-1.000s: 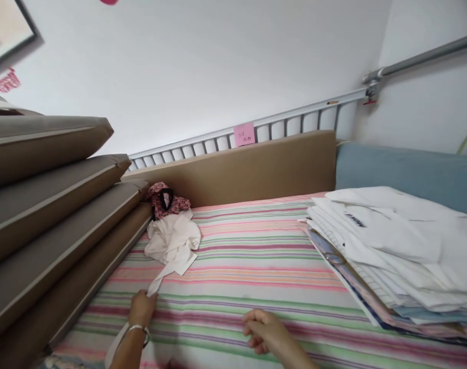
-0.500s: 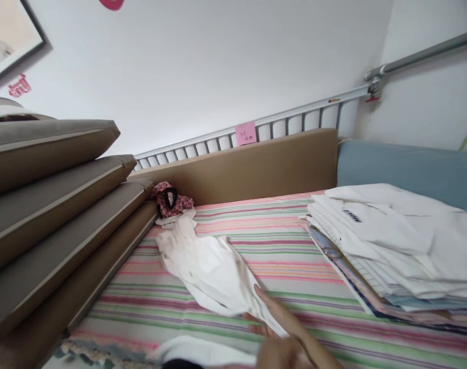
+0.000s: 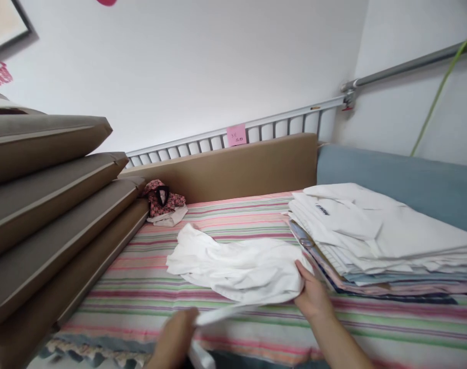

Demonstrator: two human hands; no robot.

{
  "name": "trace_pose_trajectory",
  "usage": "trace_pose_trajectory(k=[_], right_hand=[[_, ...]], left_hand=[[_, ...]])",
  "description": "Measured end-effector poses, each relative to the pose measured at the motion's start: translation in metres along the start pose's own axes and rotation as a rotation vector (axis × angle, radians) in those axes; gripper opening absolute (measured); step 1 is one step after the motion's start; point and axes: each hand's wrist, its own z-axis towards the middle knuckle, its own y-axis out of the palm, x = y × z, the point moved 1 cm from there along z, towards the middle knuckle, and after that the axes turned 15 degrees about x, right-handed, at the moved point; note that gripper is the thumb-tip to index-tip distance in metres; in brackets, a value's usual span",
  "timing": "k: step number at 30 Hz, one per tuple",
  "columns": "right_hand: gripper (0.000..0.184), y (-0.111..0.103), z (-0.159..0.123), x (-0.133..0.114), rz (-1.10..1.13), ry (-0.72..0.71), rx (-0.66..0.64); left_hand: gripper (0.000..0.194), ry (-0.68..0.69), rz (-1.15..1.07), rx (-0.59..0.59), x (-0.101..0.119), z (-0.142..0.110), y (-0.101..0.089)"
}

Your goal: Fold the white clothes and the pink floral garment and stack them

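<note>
A: Where is the white garment (image 3: 241, 264)?
B: Lower centre of the frame, crumpled on the striped sheet (image 3: 141, 287); its gathered end lies toward the left, and its right end reaches almost to the folded stack (image 3: 371, 225).

A: And the right hand (image 3: 312, 292)?
B: Right of lower centre; it is closed on the garment's right end, the thumb on top and the other fingers mostly hidden under the cloth.

A: The left hand (image 3: 177, 334)?
B: At the bottom edge, left of centre, and blurred; it is curled in around a white strip (image 3: 221, 313) that runs up to the garment's lower edge; more white cloth hangs below that hand, though I cannot make out each finger.

A: What lies round about?
B: On the right side, the folded stack, white on top with dark lettering, blue and pink layers beneath; at centre left, a red patterned cloth (image 3: 156, 197) beside a small white cloth (image 3: 167, 218); down the left side, piled grey-brown cushions (image 3: 52, 205); across the middle, a tan panel (image 3: 241, 171), with a pink note (image 3: 237, 135) on the white radiator (image 3: 183, 150) above it.
</note>
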Motion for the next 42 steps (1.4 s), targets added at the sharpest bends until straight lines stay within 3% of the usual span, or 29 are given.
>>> trace_pose_trajectory(k=[1, 2, 4, 6, 7, 9, 11, 13, 16, 19, 22, 25, 28, 31, 35, 37, 40, 42], right_hand=[[0.040, -0.001, 0.001, -0.002, 0.031, -0.031, 0.025], [0.039, -0.001, 0.000, -0.001, 0.042, -0.044, 0.031], [0.037, 0.000, -0.006, 0.008, 0.007, -0.012, -0.027], [0.038, 0.004, -0.015, 0.024, -0.079, 0.052, -0.160], [0.041, 0.006, -0.020, 0.032, -0.124, 0.076, -0.231], [0.048, 0.011, -0.027, 0.046, -0.198, 0.080, -0.335], [0.051, 0.015, -0.028, 0.055, -0.263, 0.029, -0.374], [0.048, 0.016, -0.027, 0.060, -0.367, -0.081, -0.399], [0.038, 0.014, -0.025, 0.066, -0.661, -0.330, -0.541], [0.030, 0.009, -0.027, 0.074, -1.010, -0.588, -0.699], [0.031, 0.005, -0.029, 0.077, -1.240, -0.789, -0.763], [0.033, 0.005, -0.029, 0.074, -1.291, -0.826, -0.784], [0.038, 0.006, -0.026, 0.071, -1.232, -0.779, -0.795], [0.044, 0.007, -0.021, 0.069, -1.108, -0.697, -0.710], [0.036, 0.008, -0.016, 0.063, -0.922, -0.632, -0.457], [0.044, 0.008, -0.017, 0.063, -0.842, -0.478, -0.423], [0.047, 0.006, -0.021, 0.069, -0.757, -0.260, -0.538], [0.038, 0.004, -0.022, 0.073, -0.760, -0.261, -0.557]], left_hand=[[0.012, 0.006, 0.093, 0.024, 0.000, 0.021, -0.025], [0.019, 0.062, 0.326, 0.075, 0.001, 0.041, -0.049], [0.031, 0.201, 0.663, 0.264, 0.006, 0.077, -0.091], [0.044, 0.294, 0.856, 0.437, 0.011, 0.100, -0.110], [0.052, 0.319, 0.900, 0.494, 0.013, 0.106, -0.109], [0.062, 0.383, 0.870, 0.480, 0.015, 0.105, -0.084], [0.057, 0.462, 0.657, 0.326, 0.015, 0.091, -0.037], [0.045, 0.423, 0.349, 0.150, 0.017, 0.072, 0.018], [0.045, 0.104, 0.052, -0.053, 0.023, 0.048, 0.089], [0.043, -0.209, -0.124, -0.153, 0.024, 0.036, 0.129], [0.041, -0.331, -0.253, -0.144, 0.018, 0.032, 0.140], [0.035, -0.435, -0.482, -0.096, 0.012, 0.029, 0.133], [0.029, -0.530, -0.706, -0.056, 0.010, 0.026, 0.120], [0.028, -0.549, -0.819, -0.035, 0.012, 0.024, 0.108], [0.028, -0.562, -0.798, 0.025, 0.017, 0.018, 0.100], [0.024, -0.513, -0.698, 0.046, 0.019, 0.010, 0.103], [0.024, -0.304, -0.486, -0.189, 0.021, -0.006, 0.117], [0.030, -0.172, -0.364, -0.353, 0.019, -0.017, 0.129]])
